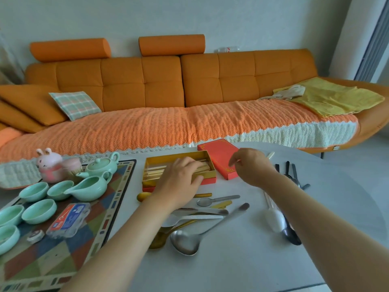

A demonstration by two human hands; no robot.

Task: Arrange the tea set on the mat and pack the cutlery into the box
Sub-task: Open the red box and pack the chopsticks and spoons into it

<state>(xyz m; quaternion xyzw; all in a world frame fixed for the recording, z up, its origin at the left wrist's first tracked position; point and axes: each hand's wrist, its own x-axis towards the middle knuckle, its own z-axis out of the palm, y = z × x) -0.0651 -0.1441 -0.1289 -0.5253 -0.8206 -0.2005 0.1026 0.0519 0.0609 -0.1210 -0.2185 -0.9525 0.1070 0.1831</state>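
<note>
Blue case [69, 218] label blurred; gold-lined red box [210, 181], left hand [181, 175] fingers flat on pale chopsticks [153, 172] inside; right hand [250, 165] fingers curled, hold not discernible

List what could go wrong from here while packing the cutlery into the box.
The chopsticks already fill much of the box, so the long spoons may not fit and the lid may not close.
The right hand reaches across the dark cutlery; pulling back low could scatter it.
</note>
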